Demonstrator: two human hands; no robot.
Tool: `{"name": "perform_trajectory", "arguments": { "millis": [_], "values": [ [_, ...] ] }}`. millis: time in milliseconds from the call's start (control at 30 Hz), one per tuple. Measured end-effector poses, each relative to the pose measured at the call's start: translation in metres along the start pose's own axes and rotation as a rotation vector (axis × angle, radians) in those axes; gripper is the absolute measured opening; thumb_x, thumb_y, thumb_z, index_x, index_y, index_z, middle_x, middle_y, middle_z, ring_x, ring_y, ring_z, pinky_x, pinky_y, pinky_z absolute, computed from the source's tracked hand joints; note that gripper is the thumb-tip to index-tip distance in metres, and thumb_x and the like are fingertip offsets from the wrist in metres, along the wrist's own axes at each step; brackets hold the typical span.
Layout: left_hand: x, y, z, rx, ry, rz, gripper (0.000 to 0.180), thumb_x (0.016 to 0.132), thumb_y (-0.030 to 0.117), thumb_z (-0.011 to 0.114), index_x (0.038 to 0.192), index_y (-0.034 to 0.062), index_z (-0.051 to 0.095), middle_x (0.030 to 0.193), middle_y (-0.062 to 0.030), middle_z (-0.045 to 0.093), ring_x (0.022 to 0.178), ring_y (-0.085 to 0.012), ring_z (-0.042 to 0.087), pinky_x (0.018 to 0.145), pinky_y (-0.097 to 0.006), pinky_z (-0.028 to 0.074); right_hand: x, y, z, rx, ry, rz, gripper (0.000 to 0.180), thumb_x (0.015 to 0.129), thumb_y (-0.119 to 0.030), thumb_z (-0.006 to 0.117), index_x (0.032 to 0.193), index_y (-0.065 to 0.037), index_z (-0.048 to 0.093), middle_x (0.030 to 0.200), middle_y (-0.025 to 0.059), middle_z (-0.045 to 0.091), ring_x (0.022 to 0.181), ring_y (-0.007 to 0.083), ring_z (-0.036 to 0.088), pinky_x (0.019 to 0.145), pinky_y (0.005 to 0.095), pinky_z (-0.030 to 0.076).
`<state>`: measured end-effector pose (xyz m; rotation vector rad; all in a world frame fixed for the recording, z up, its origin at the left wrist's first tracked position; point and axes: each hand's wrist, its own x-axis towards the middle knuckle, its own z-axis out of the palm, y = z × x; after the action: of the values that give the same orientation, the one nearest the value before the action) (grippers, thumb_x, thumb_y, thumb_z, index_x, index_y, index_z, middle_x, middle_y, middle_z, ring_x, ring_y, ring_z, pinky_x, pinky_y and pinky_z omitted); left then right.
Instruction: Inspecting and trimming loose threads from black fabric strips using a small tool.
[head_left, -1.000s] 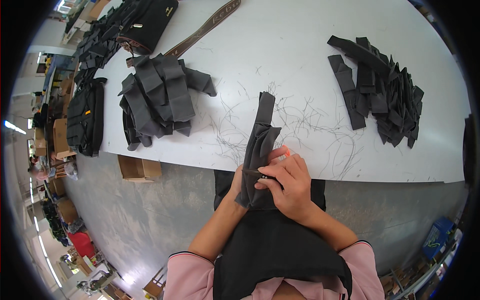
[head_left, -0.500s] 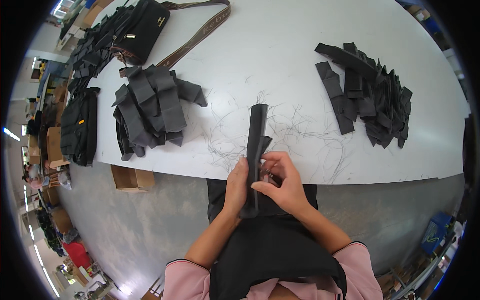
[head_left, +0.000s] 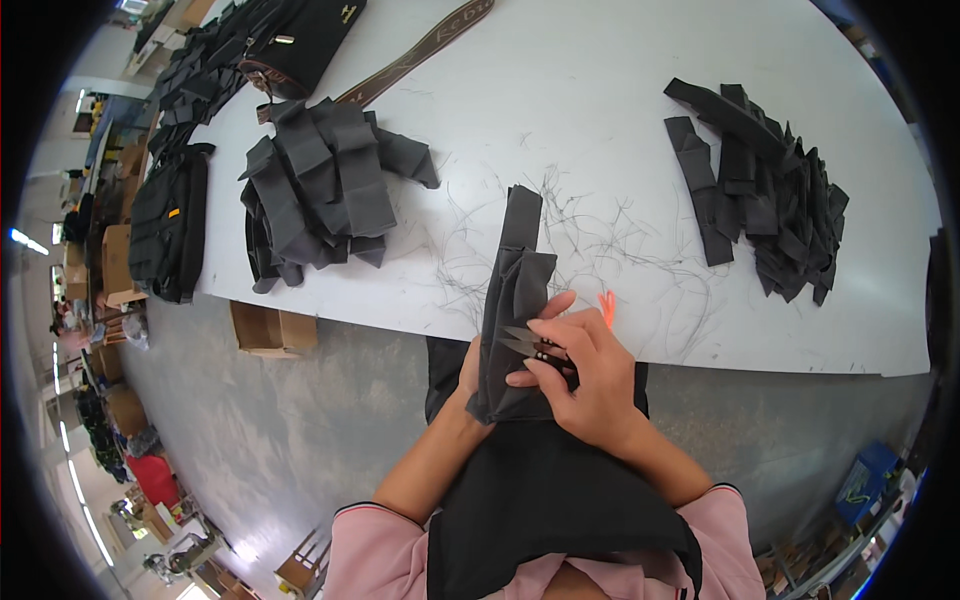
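Note:
My left hand (head_left: 469, 388) is closed round the near left side of a folded dark grey fabric strip (head_left: 512, 285), its fingers mostly hidden behind the cloth. The strip is held up over the table's front edge, with a pleated flap showing on its face. My right hand (head_left: 595, 390) grips thread snips (head_left: 522, 343), whose two pointed blades are spread apart and lie against the cloth. A bright orange loop or tag (head_left: 607, 306) shows just beyond the right hand; whether it belongs to the snips I cannot tell.
Loose thread ends (head_left: 620, 245) lie scattered on the white table (head_left: 590, 90). Dark strips form one pile (head_left: 330, 180) on the left and another (head_left: 770, 195) on the right. A black bag (head_left: 305, 50), a black backpack (head_left: 170, 225) and a cardboard box (head_left: 272, 330) are on the left.
The strip has turned so its pleated flap faces up. My right hand has brought the snips' blades into view over the cloth. The whole view has shifted slightly.

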<state>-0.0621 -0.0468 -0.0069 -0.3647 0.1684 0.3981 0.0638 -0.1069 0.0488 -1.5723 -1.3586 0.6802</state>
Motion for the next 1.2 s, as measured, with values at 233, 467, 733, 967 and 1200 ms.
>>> {"name": "perform_trajectory", "arguments": {
  "millis": [233,467,733,967,1200],
  "values": [
    [0.005,-0.005,-0.004,0.252,0.171,0.150,0.053,0.097,0.030,0.032,0.136,-0.0067,0.032,0.086,-0.0076,0.051,0.076,-0.0143,0.055,0.058,-0.018,0.048,-0.009,-0.005,0.000,-0.205,-0.007,-0.123,0.032,0.070,-0.003,0.071,0.101,-0.006,0.062,0.085,0.0080,0.055,0.060,0.0182,0.058,0.051,0.0282,0.046],
    [0.006,-0.007,0.004,0.358,0.199,0.188,0.053,0.096,0.030,0.034,0.135,-0.0069,0.033,0.085,-0.0066,0.051,0.076,-0.0122,0.051,0.061,-0.018,0.045,-0.011,-0.007,0.005,-0.231,-0.037,-0.099,0.032,0.071,-0.003,0.071,0.101,-0.006,0.060,0.084,0.0092,0.053,0.062,0.0195,0.058,0.051,0.0286,0.046],
    [0.000,-0.015,0.013,1.097,0.643,0.441,0.043,0.098,0.042,0.037,0.116,0.0042,0.047,0.085,-0.0024,0.055,0.072,-0.0091,0.052,0.060,-0.020,0.043,-0.006,0.002,0.004,0.299,-0.051,0.167,0.030,0.078,-0.002,0.067,0.104,-0.005,0.051,0.074,0.0044,0.051,0.065,0.0105,0.054,0.059,0.0246,0.045],
    [0.001,-0.010,0.042,0.892,0.309,0.390,0.039,0.096,0.028,0.045,0.125,0.0034,0.037,0.115,-0.0147,0.056,0.099,-0.0223,0.059,0.086,-0.033,0.049,-0.011,0.020,0.003,0.640,-0.086,0.437,0.015,0.081,0.003,0.061,0.091,-0.002,0.050,0.075,-0.0021,0.051,0.068,0.0041,0.048,0.070,0.0204,0.042],
    [-0.003,0.004,0.047,1.045,0.343,0.314,0.049,0.093,0.018,0.053,0.131,0.0011,0.029,0.115,-0.0224,0.056,0.087,-0.0265,0.065,0.076,-0.033,0.054,-0.012,0.017,-0.029,-0.050,0.129,0.172,0.030,0.075,-0.005,0.068,0.103,-0.007,0.055,0.081,0.0067,0.057,0.061,0.0163,0.056,0.057,0.0269,0.044]
  ]
}}
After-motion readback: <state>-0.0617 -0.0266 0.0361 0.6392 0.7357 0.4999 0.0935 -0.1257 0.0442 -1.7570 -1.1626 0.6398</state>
